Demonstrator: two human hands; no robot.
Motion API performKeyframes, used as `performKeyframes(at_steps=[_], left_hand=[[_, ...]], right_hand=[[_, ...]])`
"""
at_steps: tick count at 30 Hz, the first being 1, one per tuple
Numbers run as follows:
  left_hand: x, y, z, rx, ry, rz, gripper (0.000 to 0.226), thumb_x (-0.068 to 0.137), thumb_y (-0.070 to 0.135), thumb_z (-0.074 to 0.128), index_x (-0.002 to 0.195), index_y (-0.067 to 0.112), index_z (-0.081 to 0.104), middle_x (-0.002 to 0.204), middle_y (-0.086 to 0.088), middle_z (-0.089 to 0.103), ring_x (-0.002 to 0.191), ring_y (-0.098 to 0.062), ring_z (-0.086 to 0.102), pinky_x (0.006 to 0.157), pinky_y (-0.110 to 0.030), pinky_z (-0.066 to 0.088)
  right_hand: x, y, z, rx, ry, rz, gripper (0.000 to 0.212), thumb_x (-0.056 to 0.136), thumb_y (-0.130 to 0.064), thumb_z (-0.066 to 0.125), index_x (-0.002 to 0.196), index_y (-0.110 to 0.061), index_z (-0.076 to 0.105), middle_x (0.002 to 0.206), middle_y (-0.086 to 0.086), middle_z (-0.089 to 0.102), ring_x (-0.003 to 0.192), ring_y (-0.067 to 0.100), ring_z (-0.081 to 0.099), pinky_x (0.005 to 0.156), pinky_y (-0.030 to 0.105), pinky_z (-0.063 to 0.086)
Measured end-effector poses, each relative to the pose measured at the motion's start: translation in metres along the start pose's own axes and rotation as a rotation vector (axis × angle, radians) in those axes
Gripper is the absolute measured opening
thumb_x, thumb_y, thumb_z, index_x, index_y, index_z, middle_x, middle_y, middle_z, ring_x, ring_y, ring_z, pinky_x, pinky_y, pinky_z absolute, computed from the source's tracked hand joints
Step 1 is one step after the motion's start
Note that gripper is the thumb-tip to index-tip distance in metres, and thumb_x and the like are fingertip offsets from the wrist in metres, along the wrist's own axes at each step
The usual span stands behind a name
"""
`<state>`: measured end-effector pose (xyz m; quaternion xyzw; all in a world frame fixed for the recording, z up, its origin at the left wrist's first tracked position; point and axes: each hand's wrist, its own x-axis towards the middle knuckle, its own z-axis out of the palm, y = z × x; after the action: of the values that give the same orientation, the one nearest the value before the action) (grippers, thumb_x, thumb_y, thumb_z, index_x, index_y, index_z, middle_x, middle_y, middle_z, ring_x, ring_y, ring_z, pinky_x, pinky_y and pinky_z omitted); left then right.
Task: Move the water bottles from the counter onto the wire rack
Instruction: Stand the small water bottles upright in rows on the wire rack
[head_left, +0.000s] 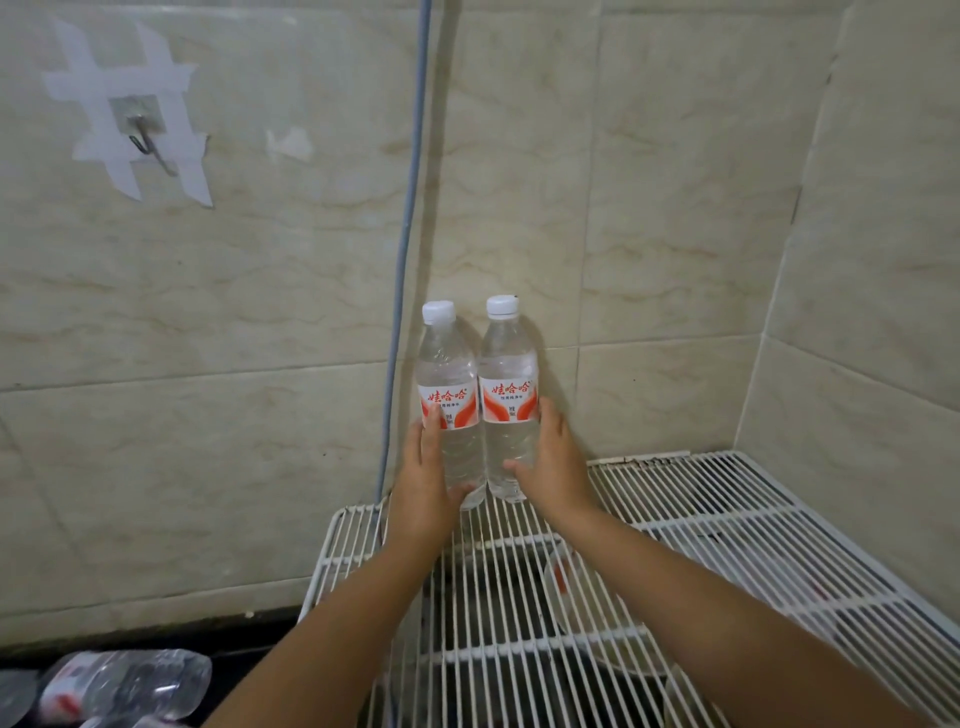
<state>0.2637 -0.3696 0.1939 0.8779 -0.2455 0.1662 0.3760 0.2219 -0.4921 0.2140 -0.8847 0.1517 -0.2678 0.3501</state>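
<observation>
Between the two hands, two bottles stand upright side by side on the back edge of the wire rack (727, 530), touching each other and close to the tiled wall (675, 260). Left hand (423, 475) curls round the lower part of the left bottle (448, 400), fingers reaching up onto its red and white label, thumb across the front near the base. Right hand (553, 457) wraps the right bottle (508, 395) the same way from the other side, fingertips at the label's edge and thumb across the clear body below it. Both bottles have white caps and are full of water. Just beyond the left hand a grey cable (410, 208) runs down the wall behind the left bottle. Up and well to the left of that hand, a hook (143, 137) is taped to the tiles. Near the left forearm, low and to its left, more bottles (124, 686) lie on their sides on the dark bench (249, 631).
</observation>
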Motion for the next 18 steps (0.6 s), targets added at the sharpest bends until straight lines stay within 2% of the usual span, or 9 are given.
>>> performKeyframes(at_steps=[2, 7, 10, 12, 15, 18], left_hand=[[-0.002, 0.000, -0.001, 0.003, -0.011, -0.006, 0.096, 0.080, 0.017, 0.067, 0.144, 0.023, -0.003, 0.154, -0.003, 0.012, 0.137, -0.016, 0.027, 0.103, -0.028, 0.035], [-0.004, 0.002, -0.001, -0.012, -0.024, -0.006, 0.093, 0.081, 0.018, 0.066, 0.145, 0.022, -0.002, 0.155, -0.001, 0.012, 0.137, -0.012, 0.026, 0.101, -0.015, 0.022], [-0.006, 0.004, -0.010, -0.010, -0.095, -0.043, 0.091, 0.083, 0.021, 0.064, 0.146, 0.025, -0.002, 0.154, 0.000, 0.016, 0.136, -0.015, 0.031, 0.106, -0.027, 0.033], [-0.007, 0.007, -0.022, 0.100, -0.119, -0.050, 0.082, 0.087, 0.023, 0.059, 0.146, 0.027, 0.002, 0.153, -0.001, 0.022, 0.134, -0.018, 0.034, 0.105, -0.032, 0.036], [-0.014, 0.013, -0.047, 0.300, -0.068, -0.087, 0.062, 0.091, 0.024, 0.050, 0.145, 0.019, 0.018, 0.149, -0.006, 0.029, 0.135, -0.022, 0.031, 0.107, -0.034, 0.033], [-0.027, 0.015, -0.075, 0.502, 0.003, -0.094, 0.047, 0.091, 0.023, 0.047, 0.135, 0.012, 0.036, 0.142, -0.010, 0.037, 0.132, -0.026, 0.031, 0.106, -0.036, 0.030]], right_hand=[[-0.001, 0.003, 0.001, 0.012, -0.001, -0.005, 0.078, 0.077, -0.011, 0.071, 0.140, -0.013, 0.026, 0.140, 0.007, 0.041, 0.124, 0.022, 0.048, 0.100, 0.030, 0.042], [-0.004, 0.003, 0.001, -0.040, -0.018, -0.021, 0.077, 0.080, -0.015, 0.068, 0.142, -0.013, 0.022, 0.142, 0.005, 0.039, 0.123, 0.020, 0.049, 0.099, 0.029, 0.043], [-0.008, -0.002, -0.007, -0.129, -0.085, -0.036, 0.073, 0.084, -0.021, 0.065, 0.141, -0.010, 0.020, 0.141, 0.007, 0.038, 0.125, 0.021, 0.046, 0.100, 0.029, 0.041], [-0.014, -0.006, -0.016, -0.273, -0.095, -0.079, 0.070, 0.086, -0.028, 0.061, 0.140, -0.010, 0.022, 0.140, 0.008, 0.039, 0.124, 0.021, 0.045, 0.099, 0.030, 0.041], [-0.026, -0.017, -0.028, -0.542, -0.067, -0.239, 0.065, 0.090, -0.033, 0.053, 0.141, -0.008, 0.021, 0.142, 0.012, 0.034, 0.127, 0.024, 0.039, 0.103, 0.031, 0.036], [-0.039, -0.040, -0.032, -0.681, -0.094, -0.405, 0.061, 0.093, -0.034, 0.045, 0.142, -0.007, 0.022, 0.149, 0.014, 0.024, 0.138, 0.030, 0.023, 0.114, 0.042, 0.020]])
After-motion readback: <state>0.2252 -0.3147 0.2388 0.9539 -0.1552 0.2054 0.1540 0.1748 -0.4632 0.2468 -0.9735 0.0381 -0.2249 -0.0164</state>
